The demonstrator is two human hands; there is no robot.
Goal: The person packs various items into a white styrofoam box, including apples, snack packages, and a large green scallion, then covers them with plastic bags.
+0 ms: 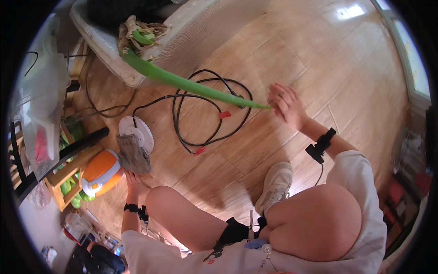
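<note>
My right hand (288,107) is raised over the floor, its bent fingers closed at the thin tip of a long green leaf (187,85). From there the leaf runs up and left to a plant base (143,37) wrapped in dry brown layers, on the edge of a white foam box (187,39). Low on the left, beside my left knee, my left hand (133,182) has its fingers at the lower edge of a crumpled grey cloth (134,154) and seems to grip it. The cloth partly covers a round white device (142,130) with a ridged rim.
A black cable (175,121) with red tags lies coiled on the wood-look floor (315,59). An orange and white appliance (102,173) stands by a wooden rack (58,180) with green vegetables (68,186). My shoe (276,182) rests in front. A glazed door frame (408,59) is at far right.
</note>
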